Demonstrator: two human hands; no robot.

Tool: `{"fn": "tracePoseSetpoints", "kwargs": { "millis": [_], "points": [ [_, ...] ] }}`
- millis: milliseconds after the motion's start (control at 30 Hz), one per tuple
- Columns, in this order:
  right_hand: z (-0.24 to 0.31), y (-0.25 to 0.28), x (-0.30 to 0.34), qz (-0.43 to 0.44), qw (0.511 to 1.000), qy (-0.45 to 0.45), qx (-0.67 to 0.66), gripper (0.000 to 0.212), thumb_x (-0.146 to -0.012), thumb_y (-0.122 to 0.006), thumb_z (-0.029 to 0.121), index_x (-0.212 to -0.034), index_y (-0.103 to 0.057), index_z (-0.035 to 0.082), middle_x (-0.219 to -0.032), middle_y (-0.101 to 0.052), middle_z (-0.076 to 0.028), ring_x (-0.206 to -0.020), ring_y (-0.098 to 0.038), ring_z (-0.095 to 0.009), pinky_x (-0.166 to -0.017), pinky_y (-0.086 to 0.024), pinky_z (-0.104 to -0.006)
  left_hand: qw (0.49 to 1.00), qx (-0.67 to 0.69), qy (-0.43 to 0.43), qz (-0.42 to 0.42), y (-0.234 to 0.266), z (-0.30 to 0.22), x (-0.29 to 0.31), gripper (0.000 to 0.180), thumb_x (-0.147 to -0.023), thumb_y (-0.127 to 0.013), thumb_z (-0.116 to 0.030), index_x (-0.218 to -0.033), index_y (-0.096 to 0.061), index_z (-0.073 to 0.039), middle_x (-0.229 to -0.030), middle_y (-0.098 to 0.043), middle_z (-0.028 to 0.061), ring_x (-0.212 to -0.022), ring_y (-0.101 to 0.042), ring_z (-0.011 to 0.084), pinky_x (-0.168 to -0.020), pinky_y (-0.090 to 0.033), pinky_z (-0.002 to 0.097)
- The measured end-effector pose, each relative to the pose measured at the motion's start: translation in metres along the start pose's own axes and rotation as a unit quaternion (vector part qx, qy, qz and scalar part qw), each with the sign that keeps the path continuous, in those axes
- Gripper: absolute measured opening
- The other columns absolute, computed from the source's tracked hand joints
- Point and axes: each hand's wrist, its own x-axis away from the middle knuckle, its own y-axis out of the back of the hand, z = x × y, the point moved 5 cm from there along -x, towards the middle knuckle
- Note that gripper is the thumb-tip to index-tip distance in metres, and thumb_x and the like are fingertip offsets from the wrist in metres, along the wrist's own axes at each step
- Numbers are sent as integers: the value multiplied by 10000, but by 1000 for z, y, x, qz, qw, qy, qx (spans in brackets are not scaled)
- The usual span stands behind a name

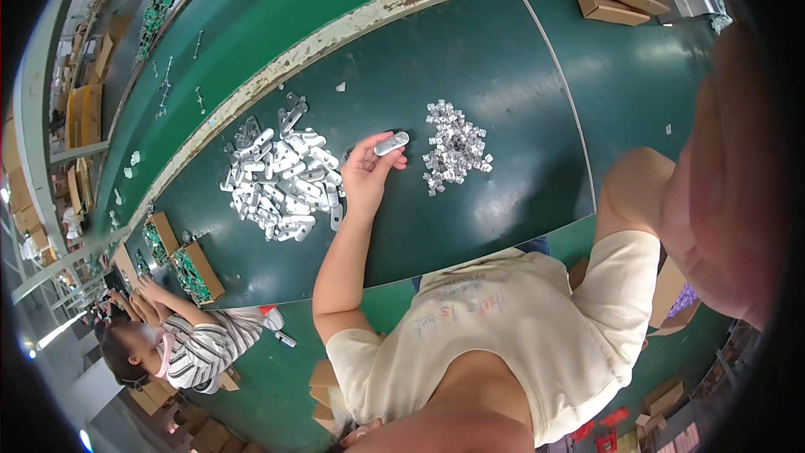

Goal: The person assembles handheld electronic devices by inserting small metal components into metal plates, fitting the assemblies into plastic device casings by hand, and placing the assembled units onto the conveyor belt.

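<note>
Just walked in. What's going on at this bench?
The left hand holds a silver part over the table, between long parts piled on the left and small bits piled on the right. The right hand is blurred, close to the camera; can't tell whether it holds anything.

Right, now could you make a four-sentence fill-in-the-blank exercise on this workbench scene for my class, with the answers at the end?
1. A silver piece is held in the person's ____ hand.
2. The small pile lies to the ____ of the big pile.
3. The tabletop is dark ____ in colour.
4. The co-worker's top is patterned with ____.

Missing words: left; right; green; stripes.
</note>
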Motion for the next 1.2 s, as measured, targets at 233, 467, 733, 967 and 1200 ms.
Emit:
{"fn": "tracePoseSetpoints", "kwargs": {
  "millis": [233,467,733,967,1200],
  "points": [
    [9,4,-2,-12,999,-2,-30,958,-766,-390,692,-1370,-140,-8,-1276,-326,-339,-994,-508,-307,-808,-434,-327,1000,-12,5,3,-2,-2,-2,271,-795,-568,80,-1062,-529,49,-893,-629,144,-710,-610,165,-646,-513,263],
    [25,10,0,-14,999,20,-46,960,-768,-388,692,-1371,-133,-9,-1275,-323,-344,-982,-512,-301,-798,-439,-319,1000,6,-7,-3,0,1,-2,277,-788,-574,87,-1059,-528,54,-893,-626,149,-709,-609,166,-645,-514,261],
    [43,4,8,1,998,37,-50,962,-770,-386,692,-1373,-125,-11,-1273,-320,-350,-969,-518,-294,-787,-444,-309,1000,19,-18,7,3,2,0,282,-787,-582,80,-1062,-527,53,-889,-625,146,-705,-609,167,-645,-516,262],
    [65,-23,8,36,997,65,-37,964,-772,-384,692,-1375,-118,-12,-1272,-318,-355,-958,-523,-288,-777,-448,-300,1000,20,-17,7,6,-2,1,274,-793,-578,73,-1061,-526,51,-901,-622,141,-736,-611,165,-659,-514,259],
    [136,-84,-3,151,976,153,36,966,-774,-382,692,-1376,-111,-13,-1270,-315,-360,-946,-527,-282,-767,-452,-291,998,25,-51,38,-7,-5,-12,247,-811,-576,37,-1053,-526,44,-888,-623,107,-712,-607,142,-655,-490,237]
  ]
}}
